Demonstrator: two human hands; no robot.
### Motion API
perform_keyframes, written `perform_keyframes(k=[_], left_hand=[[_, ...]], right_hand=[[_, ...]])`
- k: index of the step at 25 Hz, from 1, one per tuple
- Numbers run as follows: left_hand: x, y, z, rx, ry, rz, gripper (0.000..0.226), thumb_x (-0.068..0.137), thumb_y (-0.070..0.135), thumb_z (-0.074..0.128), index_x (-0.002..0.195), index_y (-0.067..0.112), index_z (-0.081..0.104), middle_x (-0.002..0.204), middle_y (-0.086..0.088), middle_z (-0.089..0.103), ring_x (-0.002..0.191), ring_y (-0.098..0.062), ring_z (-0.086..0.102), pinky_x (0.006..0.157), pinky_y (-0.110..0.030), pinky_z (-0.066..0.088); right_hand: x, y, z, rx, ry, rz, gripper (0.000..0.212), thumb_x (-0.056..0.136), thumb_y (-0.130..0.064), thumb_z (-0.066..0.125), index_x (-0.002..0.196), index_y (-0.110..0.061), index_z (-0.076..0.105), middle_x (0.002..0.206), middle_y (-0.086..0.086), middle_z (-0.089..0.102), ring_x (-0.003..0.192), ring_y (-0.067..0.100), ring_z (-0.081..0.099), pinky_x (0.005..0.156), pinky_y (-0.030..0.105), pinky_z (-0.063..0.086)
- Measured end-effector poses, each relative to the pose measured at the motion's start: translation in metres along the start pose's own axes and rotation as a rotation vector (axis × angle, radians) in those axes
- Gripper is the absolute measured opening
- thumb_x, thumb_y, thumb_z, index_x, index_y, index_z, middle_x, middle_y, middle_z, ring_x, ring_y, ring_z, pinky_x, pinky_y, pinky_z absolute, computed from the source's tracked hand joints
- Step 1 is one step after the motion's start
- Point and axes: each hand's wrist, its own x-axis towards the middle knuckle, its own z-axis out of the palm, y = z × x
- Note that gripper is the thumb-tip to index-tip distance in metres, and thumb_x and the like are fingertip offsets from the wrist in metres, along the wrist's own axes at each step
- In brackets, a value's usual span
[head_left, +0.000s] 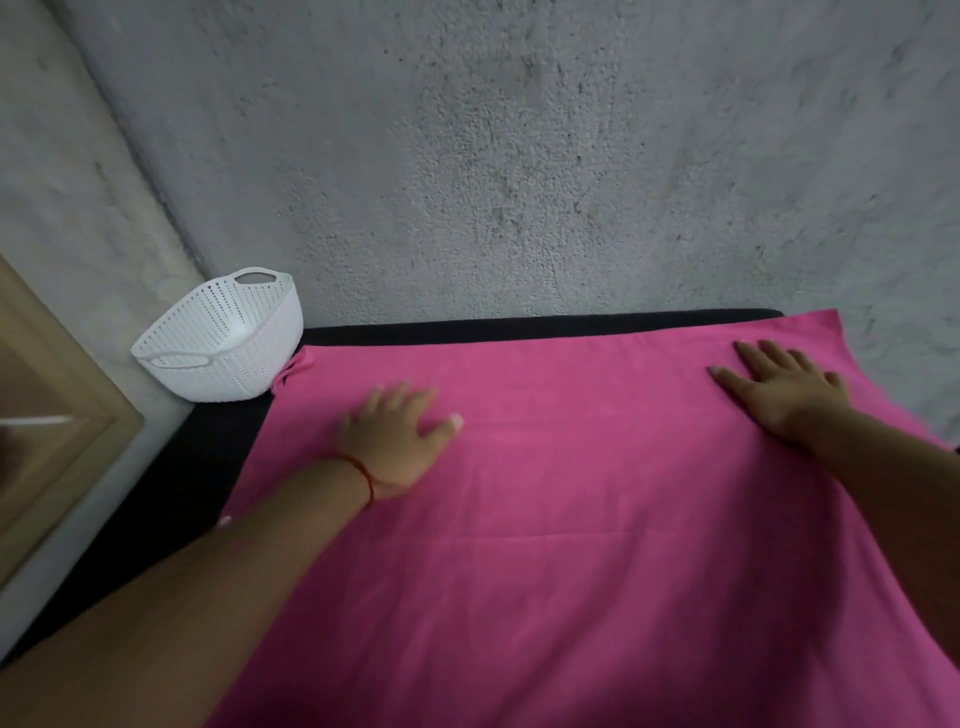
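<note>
Pink towel (571, 561), right hand (782, 391) near edge

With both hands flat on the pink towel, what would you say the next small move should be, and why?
Probably slide the left hand to the rumpled far-left corner of the pink towel, beside the white basket, and flatten it; the right hand presses the other side flat.

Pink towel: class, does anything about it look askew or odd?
Yes. The pink towel is crumpled at its far left corner by the white basket, and its far right corner runs past the end of the black surface. The left hand and right hand lie flat on it.
</note>
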Motion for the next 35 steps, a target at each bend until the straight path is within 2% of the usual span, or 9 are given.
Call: perform_keyframes(k=[3, 6, 10, 15, 18, 22, 27, 30, 35], left_hand=[[-0.033, 0.02, 0.013, 0.052, -0.024, -0.001, 0.086, 0.085, 0.092, 0.01, 0.161, 0.052, -0.002, 0.173, 0.014, -0.004, 0.161, -0.026, -0.005, 0.124, -0.063, 0.003], [-0.027, 0.018, 0.003, 0.045, -0.031, -0.039, 0.087, 0.084, 0.093, 0.009, 0.16, 0.053, -0.004, 0.174, 0.013, -0.004, 0.161, -0.026, -0.005, 0.123, -0.065, 0.005], [-0.033, 0.024, 0.003, 0.043, -0.042, -0.014, 0.087, 0.085, 0.092, 0.011, 0.161, 0.052, -0.001, 0.174, 0.013, -0.005, 0.161, -0.026, -0.006, 0.123, -0.065, 0.005], [-0.048, 0.045, -0.025, 0.14, -0.086, -0.2, 0.07, 0.102, 0.068, 0.011, 0.165, 0.04, 0.006, 0.175, 0.006, -0.002, 0.16, -0.038, -0.002, 0.118, -0.073, 0.006], [-0.11, 0.1, -0.021, 0.024, -0.04, -0.006, 0.063, 0.105, 0.059, 0.023, 0.163, 0.035, 0.023, 0.174, 0.007, 0.01, 0.16, -0.029, 0.007, 0.119, -0.07, 0.015], [-0.237, 0.089, 0.011, 0.018, -0.094, 0.149, 0.076, 0.094, 0.078, 0.017, 0.163, 0.045, 0.012, 0.173, 0.016, 0.007, 0.161, -0.019, 0.006, 0.125, -0.058, 0.014], [-0.33, -0.084, 0.011, 0.032, 0.008, -0.217, 0.092, 0.085, 0.083, -0.001, 0.165, 0.04, 0.009, 0.175, 0.007, 0.005, 0.161, -0.02, 0.003, 0.129, -0.05, 0.01], [-0.35, -0.07, 0.007, 0.047, 0.059, -0.392, 0.076, 0.1, 0.063, 0.014, 0.167, 0.028, 0.014, 0.175, 0.002, 0.004, 0.161, -0.024, 0.001, 0.127, -0.057, 0.01], [-0.41, 0.085, 0.041, 0.061, 0.007, 0.101, 0.074, 0.096, 0.072, 0.018, 0.164, 0.043, 0.015, 0.173, 0.016, 0.006, 0.161, -0.016, 0.001, 0.126, -0.056, 0.007]], right_hand=[[-0.026, -0.017, -0.02, -0.035, 0.036, 0.008, 0.093, 0.086, -0.092, 0.009, 0.166, -0.045, 0.019, 0.177, -0.008, 0.013, 0.162, 0.028, 0.019, 0.125, 0.067, 0.018], [-0.088, -0.059, -0.027, 0.05, 0.06, -0.19, 0.075, 0.096, -0.078, 0.017, 0.16, -0.043, 0.034, 0.173, -0.007, 0.028, 0.158, 0.025, 0.029, 0.123, 0.064, 0.025], [-0.187, -0.066, 0.012, -0.032, -0.05, -0.374, 0.086, 0.089, -0.091, 0.01, 0.165, -0.052, 0.005, 0.176, -0.02, 0.0, 0.164, 0.014, 0.003, 0.13, 0.053, 0.012], [-0.252, 0.041, -0.001, -0.055, 0.006, -0.122, 0.093, 0.083, -0.093, -0.007, 0.166, -0.05, -0.002, 0.178, -0.014, -0.002, 0.164, 0.018, 0.004, 0.129, 0.052, 0.016], [-0.295, 0.058, -0.007, -0.11, 0.013, -0.059, 0.098, 0.081, -0.091, -0.013, 0.167, -0.047, 0.004, 0.178, -0.013, 0.003, 0.163, 0.02, 0.011, 0.126, 0.052, 0.022], [-0.348, 0.04, 0.009, -0.067, -0.019, -0.338, 0.08, 0.09, -0.089, 0.006, 0.163, -0.058, 0.001, 0.174, -0.026, -0.006, 0.163, 0.01, 0.001, 0.129, 0.048, 0.014], [-0.377, 0.157, 0.002, -0.025, -0.006, -0.015, 0.085, 0.086, -0.093, -0.002, 0.163, -0.057, -0.007, 0.177, -0.016, -0.002, 0.164, 0.018, 0.004, 0.128, 0.054, 0.018], [-0.392, 0.133, -0.008, 0.003, 0.046, 0.028, 0.088, 0.09, -0.08, -0.003, 0.168, -0.043, 0.012, 0.178, -0.008, 0.008, 0.163, 0.026, 0.013, 0.125, 0.06, 0.023], [-0.478, 0.013, 0.033, -0.025, -0.082, -0.503, 0.08, 0.095, -0.085, 0.013, 0.167, -0.05, 0.008, 0.176, -0.016, -0.001, 0.165, 0.019, 0.001, 0.129, 0.057, 0.01]])
